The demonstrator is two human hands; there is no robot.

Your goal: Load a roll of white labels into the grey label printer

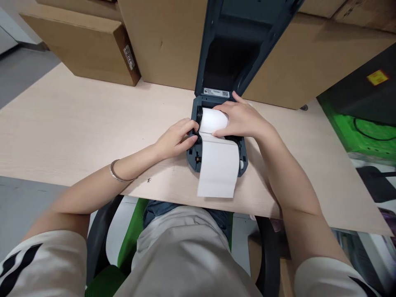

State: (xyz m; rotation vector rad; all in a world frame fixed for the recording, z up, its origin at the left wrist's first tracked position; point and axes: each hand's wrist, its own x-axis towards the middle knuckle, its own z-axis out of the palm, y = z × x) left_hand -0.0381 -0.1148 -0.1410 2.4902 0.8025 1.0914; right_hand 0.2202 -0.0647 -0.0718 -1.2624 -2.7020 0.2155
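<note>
A dark blue-grey label printer (pixel 192 161) stands near the table's front edge with its lid (pixel 201 49) raised. Inside sits a white label roll (pixel 212 119); its loose strip (pixel 219 169) runs forward over the printer's front and past it. My right hand (pixel 239 119) grips the roll from the right, thumb at its front and fingers over its top. At the printer's left inner side, my left hand (pixel 177 138) has its thumb and curled forefinger around a black roll holder (pixel 199 114), partly hidden by the fingers.
Large cardboard boxes (pixel 167 45) stand upright behind the printer, one smaller box (pixel 83 45) at the left. On the right are a black case (pixel 361 78) with a yellow label and a green surface (pixel 368 136) with a cable. The light wooden table (pixel 93 119) extends to both sides.
</note>
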